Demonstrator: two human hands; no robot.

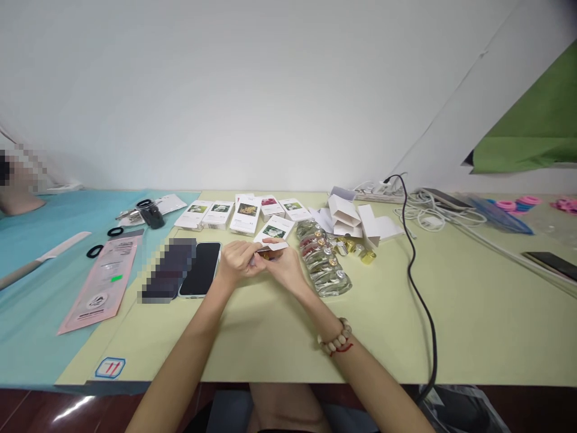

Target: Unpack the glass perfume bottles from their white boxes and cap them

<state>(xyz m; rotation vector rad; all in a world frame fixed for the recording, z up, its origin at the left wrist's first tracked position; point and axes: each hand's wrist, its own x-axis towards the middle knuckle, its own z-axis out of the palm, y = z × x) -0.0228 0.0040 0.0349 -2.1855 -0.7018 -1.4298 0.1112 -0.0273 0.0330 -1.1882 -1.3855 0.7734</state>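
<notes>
A white-flapped cardboard carton lies between left hand and right hand, both grasping it, long axis hidden by fingers.

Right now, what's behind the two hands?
A white carton with white-flower print, more printed cartons beyond. Left hand, right hand and the flapped carton they hold hide part of the first carton; anything under the hands can't be seen.

Pale yellow desk, plain blue sheet at nine o'clock
From my remote seat I see a white carton at the centre, white boxes printed green, yellow and red at twelve, a pink packet with a bright green patch at nine, a black cable at three.
</notes>
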